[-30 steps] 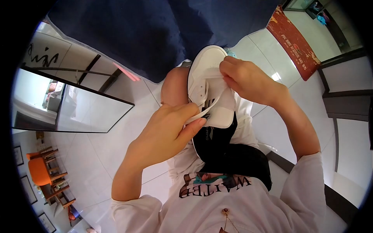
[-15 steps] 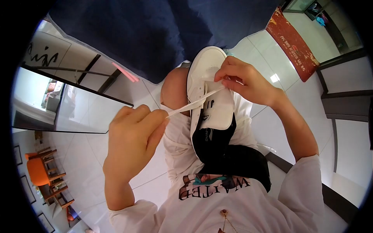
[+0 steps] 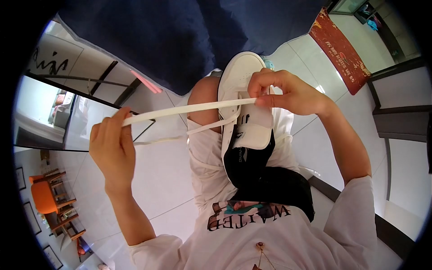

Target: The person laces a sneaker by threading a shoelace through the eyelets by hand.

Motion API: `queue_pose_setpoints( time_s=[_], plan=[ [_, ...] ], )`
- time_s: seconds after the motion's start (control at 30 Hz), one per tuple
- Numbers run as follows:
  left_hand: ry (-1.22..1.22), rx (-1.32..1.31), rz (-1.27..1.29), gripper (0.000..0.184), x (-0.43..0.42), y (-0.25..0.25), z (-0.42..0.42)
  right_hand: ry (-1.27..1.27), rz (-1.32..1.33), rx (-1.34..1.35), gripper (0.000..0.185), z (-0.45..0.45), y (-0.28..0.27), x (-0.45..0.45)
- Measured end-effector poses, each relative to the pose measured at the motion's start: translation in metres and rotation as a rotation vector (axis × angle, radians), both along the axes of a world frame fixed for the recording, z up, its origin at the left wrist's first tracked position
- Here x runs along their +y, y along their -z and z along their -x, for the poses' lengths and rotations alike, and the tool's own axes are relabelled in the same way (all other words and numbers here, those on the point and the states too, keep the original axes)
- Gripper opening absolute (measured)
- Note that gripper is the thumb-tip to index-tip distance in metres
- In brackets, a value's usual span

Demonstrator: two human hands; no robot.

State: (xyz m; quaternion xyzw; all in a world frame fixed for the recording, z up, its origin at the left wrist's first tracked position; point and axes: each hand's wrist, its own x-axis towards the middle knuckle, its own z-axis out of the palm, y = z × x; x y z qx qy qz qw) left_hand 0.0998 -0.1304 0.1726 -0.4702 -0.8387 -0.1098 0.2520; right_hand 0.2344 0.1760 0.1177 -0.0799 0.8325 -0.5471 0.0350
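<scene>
A white shoe (image 3: 243, 72) is on my foot, which rests across my other leg, with a black sock (image 3: 247, 166) above its collar. My left hand (image 3: 114, 146) is out to the left, its fingers pinching a flat white shoelace (image 3: 184, 109) pulled nearly straight. At the shoe's tongue (image 3: 257, 132), my right hand (image 3: 281, 92) pinches the other part of that lace. Below the taut stretch, a looser length of lace hangs from the shoe's eyelets toward the left.
Dark blue cloth (image 3: 180, 40) hangs in front of me. A red mat (image 3: 339, 54) lies on the tiled floor (image 3: 166, 180) at the upper right. A framed mirror (image 3: 81, 117) stands at left, with an orange chair (image 3: 44, 197) below it.
My left hand has moved away from the shoe to the left, drawing the lace out long. My right hand stays by the tongue, and a loose lace length now shows below.
</scene>
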Motion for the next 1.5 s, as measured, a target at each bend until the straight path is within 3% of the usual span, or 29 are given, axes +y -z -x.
queue_pose_setpoints(
  time_s=[0.27, 0.33, 0.37, 0.4, 0.47, 0.5, 0.57, 0.67, 0.77, 0.9, 0.97, 1.07, 1.33, 1.4, 1.5],
  plan=[
    [-0.195, -0.454, -0.011, 0.021, -0.017, 0.018, 0.023, -0.024, 0.161, -0.017, 0.01, 0.007, -0.02, -0.013],
    [-0.099, -0.727, 0.22, 0.024, -0.016, 0.022, 0.024, -0.029, 0.226, -0.029, 0.011, 0.01, -0.025, -0.016],
    [0.079, -0.763, 0.234, 0.032, -0.011, 0.023, 0.023, -0.049, 0.213, 0.0, 0.012, 0.013, -0.027, -0.019],
    [0.078, -0.762, 0.232, 0.032, 0.002, 0.021, 0.018, -0.07, 0.2, 0.031, 0.014, 0.016, -0.03, -0.022],
    [0.382, -0.899, -0.17, 0.037, 0.037, 0.016, -0.001, -0.041, 0.152, 0.041, 0.013, 0.022, -0.037, -0.031],
    [0.38, -0.898, -0.176, 0.037, 0.052, 0.015, -0.007, -0.011, 0.103, 0.05, 0.013, 0.024, -0.039, -0.035],
    [0.53, -1.156, -0.321, 0.031, 0.075, 0.015, -0.014, 0.008, 0.099, 0.068, 0.013, 0.028, -0.042, -0.039],
    [0.521, -1.36, -0.293, 0.022, 0.087, 0.016, -0.011, 0.052, 0.099, 0.077, 0.013, 0.025, -0.048, -0.037],
    [0.552, -1.517, -0.281, 0.03, 0.086, 0.015, -0.001, 0.099, 0.148, 0.071, 0.015, 0.023, -0.046, -0.034],
    [0.586, -1.494, -0.23, 0.032, 0.088, 0.015, -0.006, 0.092, 0.168, 0.116, 0.015, 0.024, -0.041, -0.036],
    [0.544, -1.675, -0.258, 0.028, 0.088, 0.007, -0.005, 0.065, 0.132, 0.113, 0.012, 0.025, -0.043, -0.034],
    [0.522, -1.566, -0.252, 0.03, 0.088, 0.018, -0.002, 0.045, 0.11, 0.089, 0.01, 0.026, -0.043, -0.033],
    [0.538, -1.616, -0.188, 0.024, 0.081, 0.013, 0.002, 0.078, 0.148, 0.067, 0.013, 0.028, -0.043, -0.035],
    [0.514, -1.628, -0.154, 0.024, 0.07, 0.015, 0.009, 0.099, 0.316, -0.038, 0.013, 0.029, -0.043, -0.033],
    [0.477, -1.563, -0.355, 0.027, 0.029, 0.027, 0.029, 0.132, 0.445, -0.047, 0.009, 0.03, -0.039, -0.021]
  ],
)
